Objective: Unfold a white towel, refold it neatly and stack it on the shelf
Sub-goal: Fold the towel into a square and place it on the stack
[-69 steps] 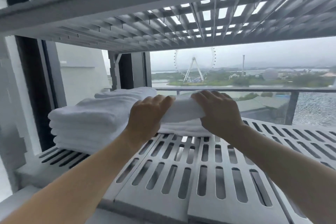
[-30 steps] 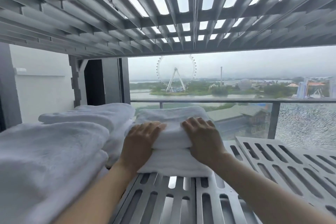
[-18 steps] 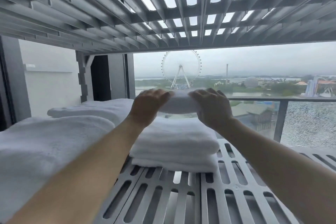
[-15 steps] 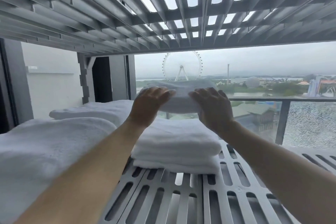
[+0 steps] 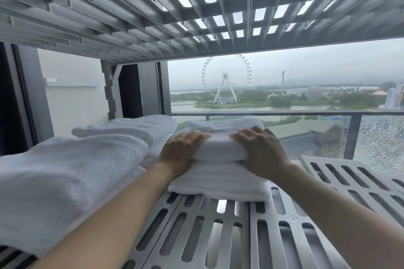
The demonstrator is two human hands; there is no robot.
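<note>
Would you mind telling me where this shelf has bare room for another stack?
Bare slats lie in front of the center stack and right of the right hand, toward the railing. The left is crowded with folded towels.

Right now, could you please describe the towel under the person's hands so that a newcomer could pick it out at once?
Start at the grey slotted plastic shelf facing the window. On it, a small stack of folded white towels sits right of a larger, bulkier white towel pile. The wanted one is the top folded white towel: only it has the left hand and right hand on its sides.
</note>
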